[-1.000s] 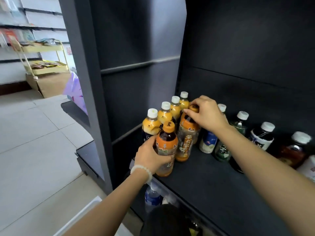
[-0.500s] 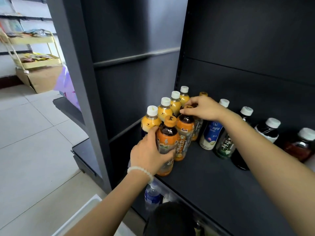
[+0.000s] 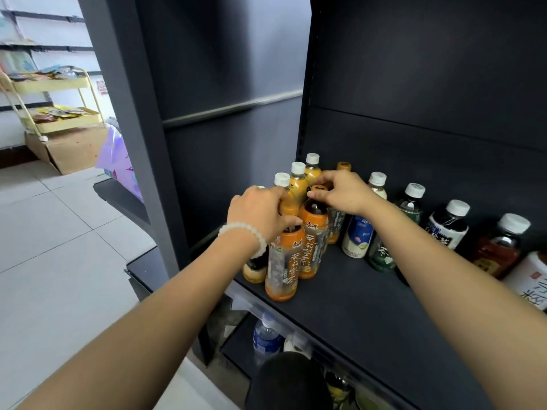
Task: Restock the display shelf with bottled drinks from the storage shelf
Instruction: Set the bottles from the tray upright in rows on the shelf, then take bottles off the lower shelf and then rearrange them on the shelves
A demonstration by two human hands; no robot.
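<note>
With both hands clamped on orange-capped plastic tea bottles, left hand (image 3: 260,213) on the front bottle (image 3: 282,261), right hand (image 3: 340,190) on the one behind (image 3: 313,238), a careless shove could topple the tightly packed neighbours.

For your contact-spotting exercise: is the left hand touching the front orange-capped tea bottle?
Touching. The head view shows the left hand curled over the top of the front tea bottle, covering its cap with no gap.

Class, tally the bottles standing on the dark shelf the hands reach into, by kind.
Orange-label tea bottles: 3
Yellow juice bottles: 4
Other bottles in the right row: 5
Total: 12
</note>
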